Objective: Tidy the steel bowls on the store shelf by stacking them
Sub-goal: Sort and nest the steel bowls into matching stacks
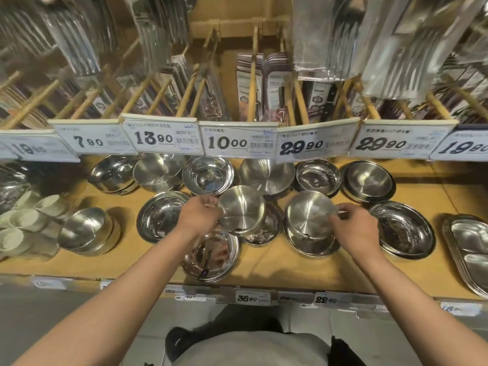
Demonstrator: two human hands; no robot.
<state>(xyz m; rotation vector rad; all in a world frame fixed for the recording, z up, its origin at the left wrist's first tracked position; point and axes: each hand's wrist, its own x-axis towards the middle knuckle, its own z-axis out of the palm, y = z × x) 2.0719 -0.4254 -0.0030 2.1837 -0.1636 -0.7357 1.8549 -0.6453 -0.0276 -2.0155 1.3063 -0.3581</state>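
Left hand (198,213) pinches the rim of 1 small steel bowl (242,209), tilted above the shelf (303,270). Right hand (352,225) grips another bowl (309,215) (sitting in a wider one), fingers curled over its edge.

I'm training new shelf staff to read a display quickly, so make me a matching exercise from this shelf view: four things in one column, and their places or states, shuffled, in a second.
Things
1. brushed bowl
2. second brushed bowl
3. white cups
4. divided steel trays

Places or states
A. stacked at the shelf's far right edge
B. gripped at its rim by the left hand
C. clustered at the shelf's far left
D. held by the right hand, sitting in a wider bowl

Pairs: 1-B, 2-D, 3-C, 4-A
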